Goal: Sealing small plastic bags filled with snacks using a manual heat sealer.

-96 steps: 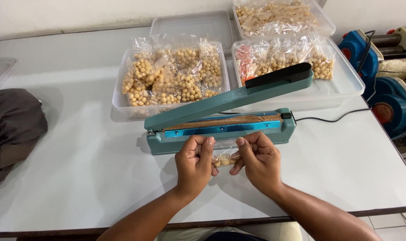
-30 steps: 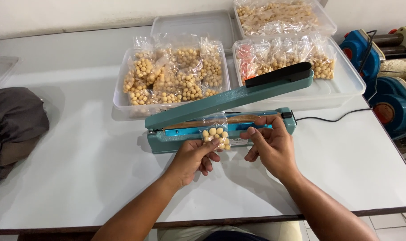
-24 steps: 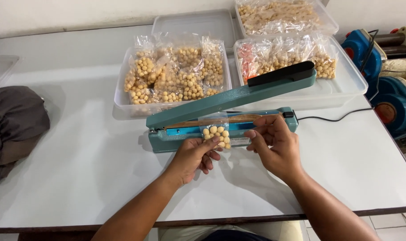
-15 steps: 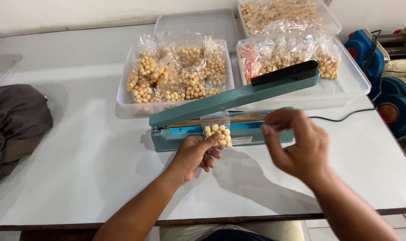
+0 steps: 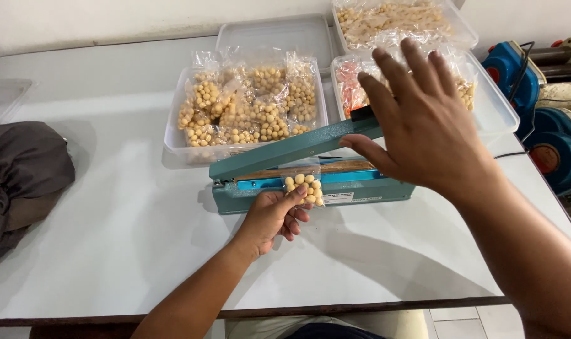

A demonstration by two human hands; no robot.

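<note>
My left hand [image 5: 271,215] holds a small clear bag of round yellow snacks [image 5: 305,188] against the front of a teal heat sealer [image 5: 285,191]; the bag's top edge lies across the sealing strip. The sealer's arm [image 5: 285,150] stands raised at a slant. My right hand [image 5: 423,119] is open with fingers spread, hovering over the far end of the arm, whose black handle is mostly hidden behind it. Whether the palm touches the handle I cannot tell.
Behind the sealer stand clear plastic tubs [image 5: 178,141] of filled snack bags [image 5: 254,100], an empty tub [image 5: 273,34] and more at the back right [image 5: 386,19]. A dark cloth [image 5: 21,176] lies at left. Blue machines [image 5: 549,144] sit off the table's right edge.
My right hand let go of the bag, rose and moved up over the end of the sealer arm. My left hand keeps the bag on the sealing strip.
</note>
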